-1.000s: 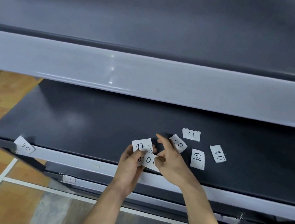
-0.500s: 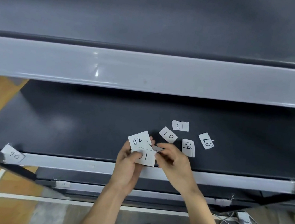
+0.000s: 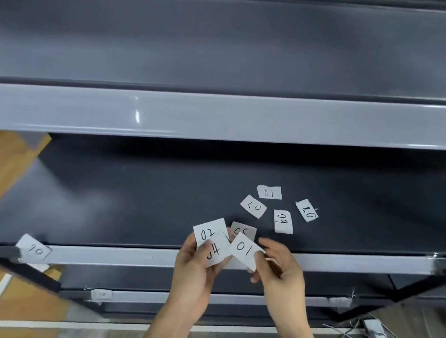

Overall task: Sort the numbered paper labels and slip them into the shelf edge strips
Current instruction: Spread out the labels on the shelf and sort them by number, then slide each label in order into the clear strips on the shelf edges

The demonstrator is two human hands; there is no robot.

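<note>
Step in hand, judged: sorting, with label 01 [image 3: 244,250] drawn clear of the held fan. No hand-held slip in a strip yet.

Grip, right hand [image 3: 280,270]: thumb and forefinger pinched on the right-hand end of label 01, other fingers loosely curled below.

Grip, left hand [image 3: 196,269]: curled round label 02 [image 3: 207,234] and label 04 [image 3: 216,251], thumb across both faces, 02 on top and fanned up-left.

Left end of label 01 overlapping the right edge of label 04; touching or just above, cannot tell. Label 05 [image 3: 243,230] just behind the fan, greyer in shade; flat on the shelf or tucked into the left stack, cannot tell.

Key relation: long axis of label 01 tilted, high at left and low at right, skewed against the middle edge strip [image 3: 118,254], itself running left to right directly below both hands. Free end of the slip toward the left hand, gripped end toward the right. Judged need: level the slip to the strip's line, then feed its lower long edge into the channel.

Loose on the dark shelf [image 3: 98,194], behind and right of the hands, apart from the strip: label 12 [image 3: 269,192], label 07 [image 3: 253,206], label 09 [image 3: 283,221], label 08 [image 3: 307,210]. All 4 turned away from upright reading.

Label 06 [image 3: 34,249] at the strip's left end, tilted; seated or merely resting, cannot tell. 1 small slip [image 3: 101,293] on the lower strip [image 3: 226,298], number too small to read.

Risk, judged: thin paper buckling if pushed from 1 end only.
</note>
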